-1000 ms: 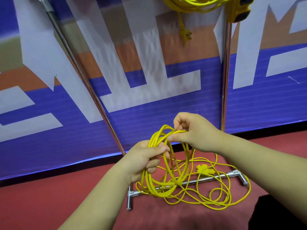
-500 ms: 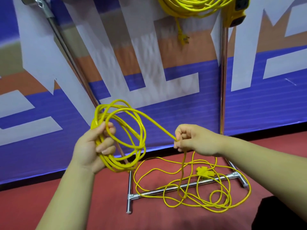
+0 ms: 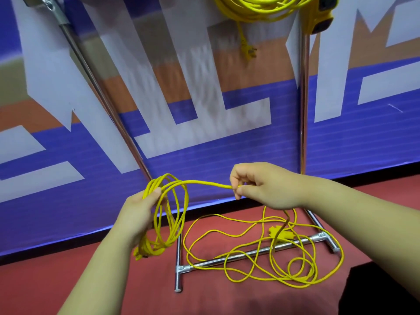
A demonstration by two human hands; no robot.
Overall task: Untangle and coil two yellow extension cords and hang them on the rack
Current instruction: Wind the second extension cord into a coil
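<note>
My left hand (image 3: 138, 209) grips a coil of several loops of yellow extension cord (image 3: 169, 214), hanging down from its fingers. A taut strand runs from the coil's top to my right hand (image 3: 261, 185), which pinches it between thumb and fingers. Below that hand the cord drops into a loose tangle (image 3: 268, 251) on the red floor, draped over the rack's base bar, with a yellow socket end (image 3: 280, 233) in it. A second yellow cord (image 3: 256, 7) hangs coiled on the metal rack at the top, its plug (image 3: 247, 50) dangling.
The chrome rack has a slanted left pole (image 3: 95, 87), an upright right pole (image 3: 303, 110) and a floor bar with feet (image 3: 245, 253). A blue, orange and white banner wall (image 3: 204, 137) stands close behind. A dark object (image 3: 381, 289) sits at the lower right.
My left hand has dropped lower and moved right with the coil. My right hand has slid along the cord, with the strand between the hands now nearly level.
</note>
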